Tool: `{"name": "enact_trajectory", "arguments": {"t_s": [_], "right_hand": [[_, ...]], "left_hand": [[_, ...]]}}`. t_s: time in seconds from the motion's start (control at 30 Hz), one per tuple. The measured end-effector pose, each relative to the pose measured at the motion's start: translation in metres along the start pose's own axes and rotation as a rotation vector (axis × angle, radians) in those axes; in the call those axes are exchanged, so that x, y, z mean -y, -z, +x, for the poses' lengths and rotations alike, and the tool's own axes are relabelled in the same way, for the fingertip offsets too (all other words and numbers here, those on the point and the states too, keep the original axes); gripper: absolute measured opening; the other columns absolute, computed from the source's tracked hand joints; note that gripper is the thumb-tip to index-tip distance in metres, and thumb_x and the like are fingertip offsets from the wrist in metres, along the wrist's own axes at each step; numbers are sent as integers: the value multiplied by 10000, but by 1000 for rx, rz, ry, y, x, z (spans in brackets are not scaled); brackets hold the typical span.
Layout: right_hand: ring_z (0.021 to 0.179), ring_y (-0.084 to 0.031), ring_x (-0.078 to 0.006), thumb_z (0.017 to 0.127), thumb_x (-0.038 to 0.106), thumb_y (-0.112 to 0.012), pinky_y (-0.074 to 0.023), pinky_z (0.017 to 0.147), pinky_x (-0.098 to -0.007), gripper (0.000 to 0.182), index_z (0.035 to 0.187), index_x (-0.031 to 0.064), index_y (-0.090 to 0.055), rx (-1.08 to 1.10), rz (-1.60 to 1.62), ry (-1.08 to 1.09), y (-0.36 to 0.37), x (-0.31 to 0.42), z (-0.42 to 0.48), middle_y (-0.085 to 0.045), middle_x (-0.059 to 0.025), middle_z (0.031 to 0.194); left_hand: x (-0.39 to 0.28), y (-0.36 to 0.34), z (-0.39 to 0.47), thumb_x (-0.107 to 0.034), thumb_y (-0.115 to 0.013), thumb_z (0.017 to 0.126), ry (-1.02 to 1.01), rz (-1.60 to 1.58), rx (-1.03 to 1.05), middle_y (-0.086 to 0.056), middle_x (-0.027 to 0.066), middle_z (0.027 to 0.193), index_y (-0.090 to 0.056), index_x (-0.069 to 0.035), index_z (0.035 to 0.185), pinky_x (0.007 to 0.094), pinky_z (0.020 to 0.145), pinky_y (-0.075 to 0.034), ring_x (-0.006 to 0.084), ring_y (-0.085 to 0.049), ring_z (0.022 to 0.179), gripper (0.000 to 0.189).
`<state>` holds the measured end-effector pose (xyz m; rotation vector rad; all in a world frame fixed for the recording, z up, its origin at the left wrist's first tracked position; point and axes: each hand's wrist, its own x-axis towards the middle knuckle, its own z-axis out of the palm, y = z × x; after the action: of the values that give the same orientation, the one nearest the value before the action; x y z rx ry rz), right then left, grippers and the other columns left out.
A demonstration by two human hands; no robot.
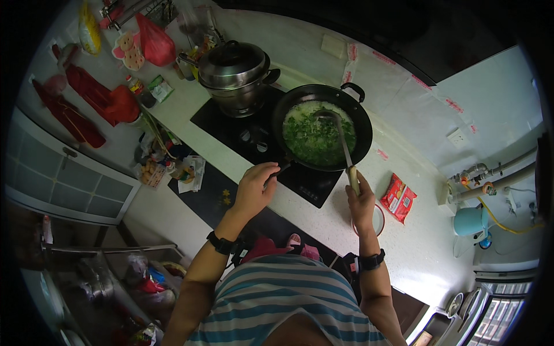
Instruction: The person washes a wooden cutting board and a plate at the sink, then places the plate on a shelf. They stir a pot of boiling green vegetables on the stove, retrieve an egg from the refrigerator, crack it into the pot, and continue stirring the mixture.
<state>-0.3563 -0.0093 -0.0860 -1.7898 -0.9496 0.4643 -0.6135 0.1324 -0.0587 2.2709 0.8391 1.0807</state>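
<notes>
A dark wok (364,129) sits on the right side of a black gas hob (225,129), holding pale liquid with chopped leafy greens (303,134). My left hand (257,188) is closed around the wok's long dark handle (282,168). In my right hand (361,199) is the light-coloured grip of a metal ladle (343,138), whose bowl lies in the greens near the wok's upper middle. A bowl with a red rim (380,218) stands on the counter, partly hidden behind my right hand and wrist.
A lidded steel steamer pot (233,71) stands on the hob's left side. The pale counter (415,246) bears a red packet (398,199) at right, and a sauce bottle (140,90) with a green-white packet (160,88) at far left. Tiled wall rises behind; a sink (435,328) lies lower right.
</notes>
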Motion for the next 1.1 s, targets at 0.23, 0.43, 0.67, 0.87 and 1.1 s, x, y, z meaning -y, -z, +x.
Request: {"name": "enact_trajectory", "arguments": {"t_s": [0.23, 0.43, 0.67, 0.87, 1.1], "right_hand": [[517, -466, -59, 875, 61, -613, -381, 473, -237, 517, 1379, 90, -507, -62, -16, 46, -5, -2, 50, -538, 21, 657], [522, -448, -50, 873, 53, -617, -373, 475, -227, 505, 1369, 85, -526, -95, -35, -54, -23, 6, 72, -549, 30, 679], [894, -593, -108, 860, 30, -629, -458, 794, -253, 507, 1354, 28, -519, -135, -48, -123, -46, 16, 76, -659, -88, 1078], [983, -617, -114, 857, 30, -634, -471, 869, -257, 509, 1353, 23, -519, -185, -66, -107, -69, 22, 77, -675, -117, 1161], [886, -630, -96, 858, 47, -627, -491, 797, -254, 489, 1338, 28, -541, -211, -170, -243, -78, 29, 85, -706, -84, 1080]], "left_hand": [[23, -3, 10, -49, -635, 808, 70, -31, 54, -674, 121, 1088, -660, -41, 1036, 395, 866, -507, 324, -638, 984, 229], [55, 2, 37, -62, -644, 815, 42, -77, 113, -675, 111, 1082, -665, -54, 1037, 389, 849, -514, 320, -639, 968, 223], [96, 7, 62, -54, -635, 831, 14, -202, 209, -672, 127, 1078, -660, -35, 1038, 390, 850, -514, 324, -638, 970, 209], [122, 11, 77, -47, -631, 832, -28, -250, 262, -668, 133, 1080, -655, -24, 1028, 389, 848, -515, 325, -637, 974, 199], [140, 14, 86, -51, -629, 836, -38, -268, 319, -661, 126, 1085, -646, -28, 1028, 386, 853, -510, 316, -634, 982, 195]]}}
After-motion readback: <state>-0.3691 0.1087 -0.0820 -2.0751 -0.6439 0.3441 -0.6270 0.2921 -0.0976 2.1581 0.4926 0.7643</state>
